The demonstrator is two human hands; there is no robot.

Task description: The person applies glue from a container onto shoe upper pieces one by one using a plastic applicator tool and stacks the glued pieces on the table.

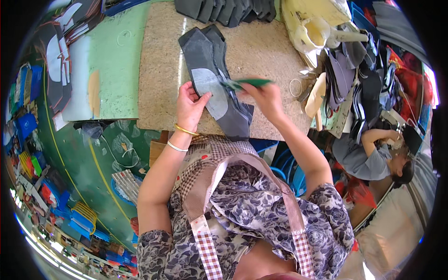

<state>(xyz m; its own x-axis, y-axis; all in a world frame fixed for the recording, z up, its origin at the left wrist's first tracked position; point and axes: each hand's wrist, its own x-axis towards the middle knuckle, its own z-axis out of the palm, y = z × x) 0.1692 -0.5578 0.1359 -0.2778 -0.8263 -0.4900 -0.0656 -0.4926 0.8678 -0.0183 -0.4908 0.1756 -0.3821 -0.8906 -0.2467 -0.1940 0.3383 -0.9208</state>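
A dark grey cut piece (228,122) with a light grey rounded patch (210,91) lies lengthwise on the board before me, over another dark piece (214,37) that shows along its right side. My left hand (190,100) pinches the left edge of the upper piece beside the patch, thumb on top. In my right hand (265,96) is a green-handled tool (254,82), blurred by motion. Its tip meets the right edge of the patch area; the tool's exact kind cannot be made out.
The brown board (161,70) ends just in front of my apron. Dark pieces (224,10) stand in a row at its far edge. A yellowish glue-crusted container (315,35) is at far right. More pieces (58,65) lie at left. Another person (368,154) works at right.
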